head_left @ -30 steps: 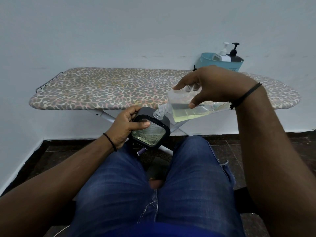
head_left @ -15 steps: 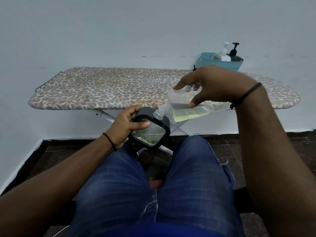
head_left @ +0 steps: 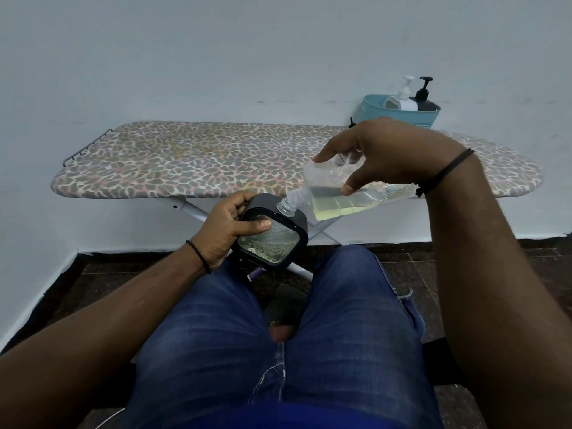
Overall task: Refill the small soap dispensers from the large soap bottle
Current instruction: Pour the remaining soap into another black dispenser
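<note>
Head view: the right hand [head_left: 393,153] grips a clear plastic refill bottle [head_left: 346,196] of yellowish soap from above, tilted with its neck at the top of a black square-framed glass dispenser [head_left: 270,235], which the left hand [head_left: 227,229] clasps above the knees.

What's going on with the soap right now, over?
Left hand holds the small dispenser over the lap. Right hand tips the big bottle, its neck at the dispenser's top. Nothing in the way.
</note>
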